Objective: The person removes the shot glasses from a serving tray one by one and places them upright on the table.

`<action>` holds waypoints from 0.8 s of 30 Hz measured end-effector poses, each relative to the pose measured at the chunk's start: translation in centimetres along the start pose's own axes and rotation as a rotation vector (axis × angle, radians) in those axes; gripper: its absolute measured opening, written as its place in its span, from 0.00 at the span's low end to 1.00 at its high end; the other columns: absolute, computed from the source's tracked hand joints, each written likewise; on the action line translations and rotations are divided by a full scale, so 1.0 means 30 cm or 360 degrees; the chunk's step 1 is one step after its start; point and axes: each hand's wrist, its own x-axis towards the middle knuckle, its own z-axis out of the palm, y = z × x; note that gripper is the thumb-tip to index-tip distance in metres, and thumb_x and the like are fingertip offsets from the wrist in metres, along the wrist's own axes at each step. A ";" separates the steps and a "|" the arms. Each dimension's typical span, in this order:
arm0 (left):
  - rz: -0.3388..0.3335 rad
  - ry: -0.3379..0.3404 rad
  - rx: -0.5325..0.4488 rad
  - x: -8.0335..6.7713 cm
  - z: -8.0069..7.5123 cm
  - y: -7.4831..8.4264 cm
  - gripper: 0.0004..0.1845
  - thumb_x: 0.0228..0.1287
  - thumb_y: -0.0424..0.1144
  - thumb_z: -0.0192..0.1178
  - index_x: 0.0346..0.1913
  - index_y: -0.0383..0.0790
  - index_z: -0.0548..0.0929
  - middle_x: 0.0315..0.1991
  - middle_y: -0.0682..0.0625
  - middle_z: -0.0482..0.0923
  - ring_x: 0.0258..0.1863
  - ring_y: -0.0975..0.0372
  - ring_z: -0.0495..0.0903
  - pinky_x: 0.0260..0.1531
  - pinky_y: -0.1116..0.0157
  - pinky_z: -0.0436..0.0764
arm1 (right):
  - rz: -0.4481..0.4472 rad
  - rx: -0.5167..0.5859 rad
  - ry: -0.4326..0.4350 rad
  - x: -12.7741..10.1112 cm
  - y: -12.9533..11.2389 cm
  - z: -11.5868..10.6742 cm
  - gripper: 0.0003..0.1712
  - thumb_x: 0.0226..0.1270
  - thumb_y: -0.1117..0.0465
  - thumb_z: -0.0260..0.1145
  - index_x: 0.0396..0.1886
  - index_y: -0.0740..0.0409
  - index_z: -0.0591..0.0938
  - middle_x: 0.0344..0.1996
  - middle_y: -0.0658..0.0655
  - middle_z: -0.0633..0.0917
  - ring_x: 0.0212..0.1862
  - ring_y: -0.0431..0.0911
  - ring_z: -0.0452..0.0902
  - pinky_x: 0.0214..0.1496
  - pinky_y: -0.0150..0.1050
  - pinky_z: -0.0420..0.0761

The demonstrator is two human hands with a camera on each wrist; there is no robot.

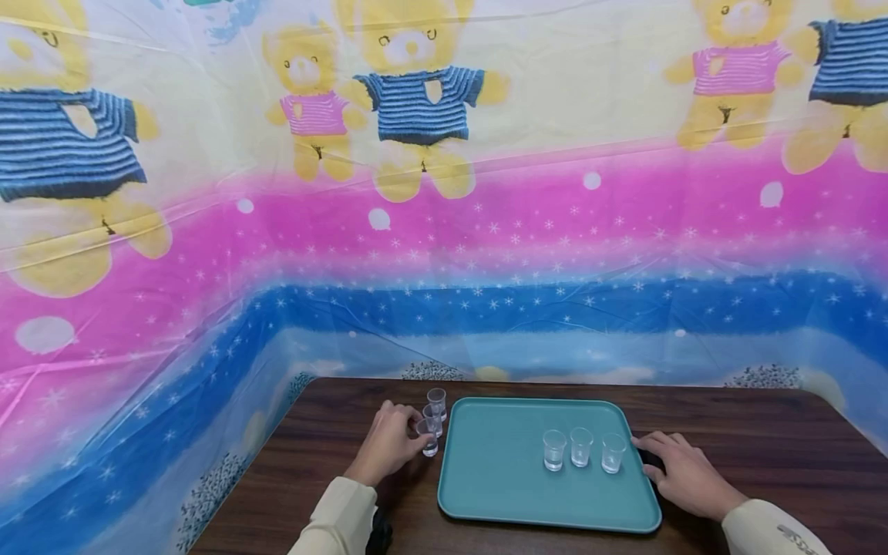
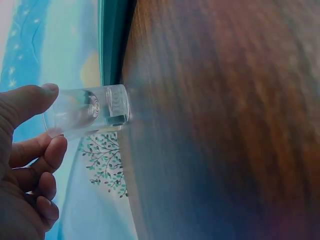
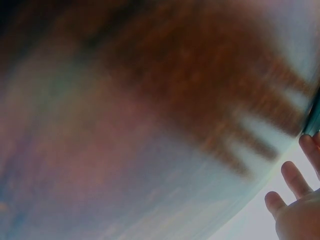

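Observation:
My left hand (image 1: 411, 438) pinches a small clear glass (image 1: 429, 439) that stands on the dark wooden table (image 1: 749, 447), just left of a teal tray (image 1: 499, 486). In the left wrist view my thumb (image 2: 30, 100) and curled fingers meet around this glass (image 2: 102, 109), whose base is on the wood. Two more glasses (image 1: 436, 401) (image 1: 433, 419) stand right behind it. Three glasses (image 1: 553, 450) (image 1: 580, 447) (image 1: 613, 452) stand in a row on the tray. My right hand (image 1: 669, 459) lies flat on the table with straight fingers at the tray's right rim.
A cloth printed with teddy bears (image 1: 416, 100) hangs close behind and to the left of the table. The tray's left half is bare. The right wrist view is blurred, showing wood (image 3: 150, 100), fingertips (image 3: 295, 177) and a sliver of tray rim (image 3: 313, 120).

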 end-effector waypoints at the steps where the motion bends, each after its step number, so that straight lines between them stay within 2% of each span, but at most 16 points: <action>1: 0.0003 0.0018 0.0005 0.001 0.002 0.000 0.15 0.53 0.43 0.71 0.39 0.37 0.83 0.28 0.54 0.75 0.30 0.62 0.64 0.30 0.65 0.68 | -0.0001 -0.0003 0.0002 -0.001 0.002 0.001 0.23 0.63 0.62 0.66 0.58 0.58 0.78 0.51 0.58 0.77 0.53 0.62 0.69 0.42 0.62 0.68; 5: 0.0043 0.0082 0.0009 0.005 -0.001 0.015 0.18 0.52 0.45 0.72 0.41 0.37 0.83 0.32 0.52 0.76 0.32 0.61 0.63 0.31 0.64 0.67 | 0.0005 -0.0014 0.0006 -0.002 0.006 0.004 0.22 0.63 0.61 0.66 0.57 0.58 0.78 0.51 0.58 0.77 0.53 0.61 0.69 0.42 0.61 0.68; 8: 0.0115 0.0081 -0.0016 0.013 -0.004 0.039 0.20 0.53 0.45 0.71 0.45 0.36 0.83 0.36 0.49 0.78 0.32 0.61 0.62 0.30 0.64 0.67 | 0.0020 -0.0019 0.0002 -0.003 0.008 0.004 0.22 0.63 0.61 0.66 0.58 0.58 0.78 0.51 0.58 0.77 0.53 0.61 0.69 0.42 0.61 0.68; 11: 0.0182 0.0050 -0.0063 0.022 0.003 0.065 0.21 0.54 0.45 0.70 0.48 0.36 0.82 0.37 0.48 0.78 0.32 0.62 0.62 0.28 0.65 0.68 | 0.0031 -0.0016 -0.0008 -0.005 0.011 0.003 0.23 0.63 0.61 0.65 0.58 0.58 0.77 0.52 0.58 0.77 0.53 0.61 0.69 0.42 0.61 0.67; 16: 0.0296 -0.0023 -0.0103 0.039 0.026 0.116 0.20 0.55 0.46 0.70 0.48 0.40 0.82 0.35 0.53 0.76 0.33 0.64 0.63 0.29 0.67 0.71 | 0.0038 -0.0003 -0.0022 -0.005 0.014 0.004 0.23 0.64 0.61 0.65 0.59 0.58 0.77 0.52 0.59 0.77 0.54 0.62 0.69 0.41 0.61 0.68; 21: 0.0488 -0.0100 -0.0066 0.073 0.050 0.193 0.21 0.56 0.48 0.68 0.50 0.42 0.82 0.38 0.54 0.78 0.36 0.64 0.65 0.34 0.66 0.72 | 0.0031 -0.0020 -0.0009 0.002 0.016 0.012 0.23 0.64 0.61 0.65 0.59 0.58 0.77 0.51 0.58 0.77 0.54 0.61 0.69 0.41 0.60 0.68; 24: 0.0565 -0.0181 -0.0099 0.101 0.061 0.251 0.21 0.57 0.47 0.68 0.51 0.42 0.82 0.40 0.52 0.79 0.38 0.64 0.66 0.36 0.66 0.72 | 0.0029 -0.0016 0.0000 0.006 0.013 0.013 0.23 0.64 0.61 0.65 0.59 0.58 0.77 0.51 0.57 0.77 0.54 0.60 0.69 0.42 0.61 0.68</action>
